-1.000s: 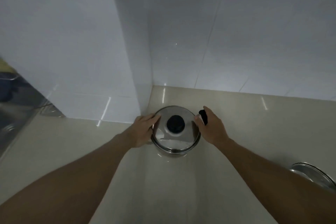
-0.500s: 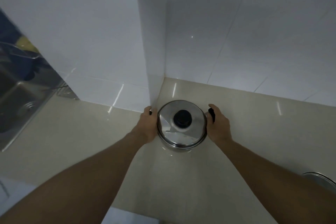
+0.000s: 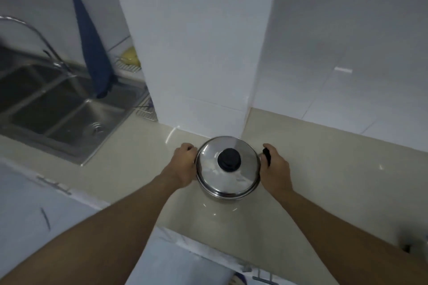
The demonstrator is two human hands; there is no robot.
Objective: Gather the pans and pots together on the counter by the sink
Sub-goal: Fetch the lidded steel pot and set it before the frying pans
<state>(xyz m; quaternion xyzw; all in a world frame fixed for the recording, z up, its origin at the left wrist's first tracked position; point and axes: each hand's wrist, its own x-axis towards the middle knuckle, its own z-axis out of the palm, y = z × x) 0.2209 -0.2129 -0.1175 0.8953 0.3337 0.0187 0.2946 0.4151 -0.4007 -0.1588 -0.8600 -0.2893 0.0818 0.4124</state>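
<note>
Both hands clasp the side handles of a lidded steel pot [image 3: 228, 177]: the right hand [image 3: 275, 170] curls round a black handle [image 3: 266, 156], and the left hand [image 3: 183, 164] wraps the opposite one, which it hides. The pot is over the beige counter [image 3: 324, 169], just before a white tiled pillar [image 3: 196, 41]. The steel sink [image 3: 58, 109] lies well to the left.

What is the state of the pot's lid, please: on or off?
On: the lid sits flat over the pot, covering its rim, black knob facing up.
</note>
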